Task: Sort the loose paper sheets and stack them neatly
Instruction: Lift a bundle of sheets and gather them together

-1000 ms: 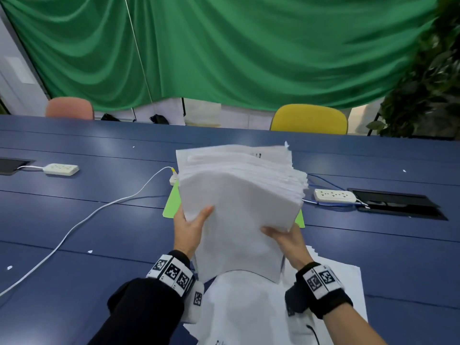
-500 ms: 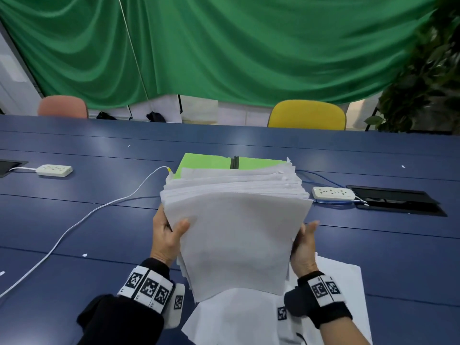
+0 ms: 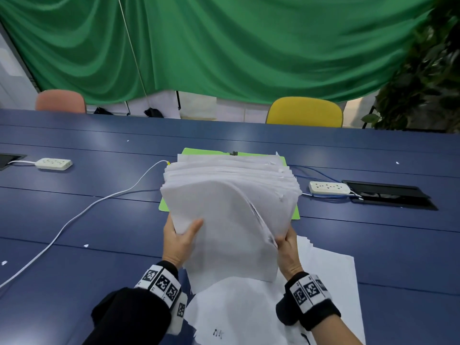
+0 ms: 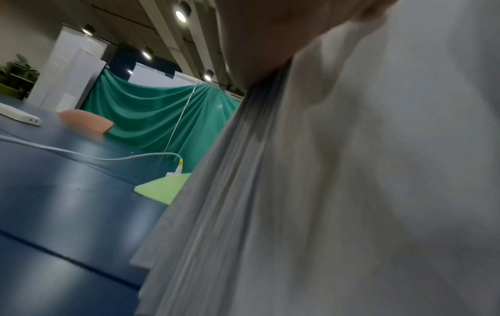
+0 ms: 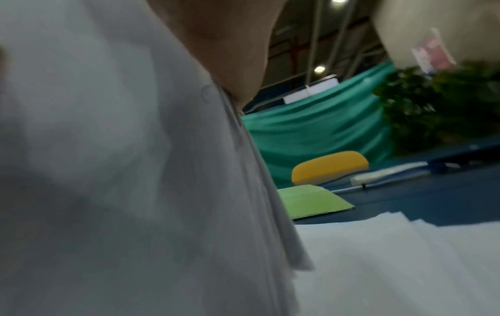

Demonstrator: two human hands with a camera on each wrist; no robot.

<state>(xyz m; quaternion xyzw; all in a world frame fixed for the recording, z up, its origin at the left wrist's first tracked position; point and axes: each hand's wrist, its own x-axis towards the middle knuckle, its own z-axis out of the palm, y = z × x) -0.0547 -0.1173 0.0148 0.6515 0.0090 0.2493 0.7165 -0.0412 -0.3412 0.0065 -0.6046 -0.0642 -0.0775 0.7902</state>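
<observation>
Head view looks down the table [image 3: 74, 220]; wrist views crowd close, sharing the folder [image 4: 165, 189].

Bare blue table [image 3: 104, 220] lies left of the hands. Ahead sits a green folder [image 3: 295, 212]; loose sheets [image 3: 331, 275] lie under them.

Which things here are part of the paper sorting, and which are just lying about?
Job:
paper stack, held by left hand and right hand
loose sheets on the table
green folder, probably

Lying about:
two power strips
white cable
yellow chair
pink chair
</observation>
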